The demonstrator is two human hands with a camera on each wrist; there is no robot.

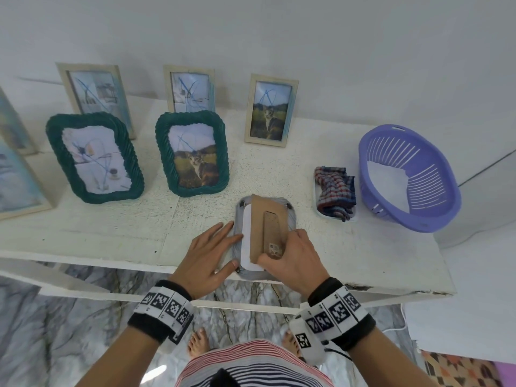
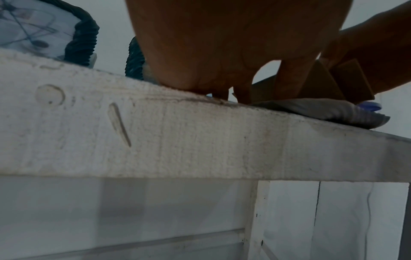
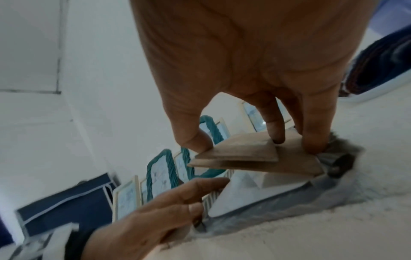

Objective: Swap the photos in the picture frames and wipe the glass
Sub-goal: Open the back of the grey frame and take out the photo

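A grey frame (image 1: pixel 264 236) lies face down at the front edge of the white table (image 1: pixel 111 236), so its glass is hidden. All places here are told from this grey frame.

On top of it the right hand (image 1: pixel 290 258) pinches the brown backing board (image 1: pixel 268 227), thumb on the near left edge and fingers on the right side. The board is tipped up on its left side. A brown stand flap sits on the board. Under the lifted side a white sheet (image 1: pixel 247 241) shows, but you cannot tell if it is a photo, since only its blank back is seen.

The left hand (image 1: pixel 209 258) lies flat just left of the frame, fingers straight, with fingertips on the frame's left rim and the thumb by the near left corner. It holds nothing. In the left wrist view the hand is dark and hides most of the frame.

Behind and to the left stand two green rope frames, one with a cat photo (image 1: pixel 192 155) and one with a pale photo (image 1: pixel 95 157). Farther back three light wooden frames lean at the wall; blue scribbles cover their pictures. More frames at the far left are cut off.

To the right a checked cloth (image 1: pixel 335 194) lies folded in a small white tray. Past it sits a purple basket (image 1: pixel 407 177).
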